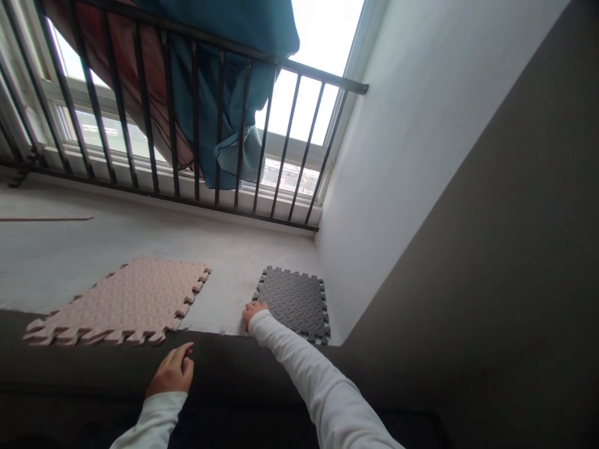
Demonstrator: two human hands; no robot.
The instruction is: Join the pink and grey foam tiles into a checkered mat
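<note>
A dark grey foam mat tile (294, 299) with jigsaw edges and a raised tread pattern lies flat on the white window ledge, close to the side wall. At its left edge is my right hand (254, 313), its fingers bent and closed on that edge; the wrist and sleeve cover the tile's front left corner. My left hand (172, 369) hovers in front of the ledge, with the fingers loosely curved, the thumb a little apart and nothing visible in it. Just beyond it, a larger pink foam mat tile (131, 296) sticks out slightly over the ledge's front edge.
Black metal railing (196, 125) runs along the back of the ledge (224, 249), before the windows. Blue cloth (234, 93) and reddish cloth (140, 81) hang there. A white wall (397, 137) bounds the right side. A thin reddish strip (47, 219) lies at the left.
</note>
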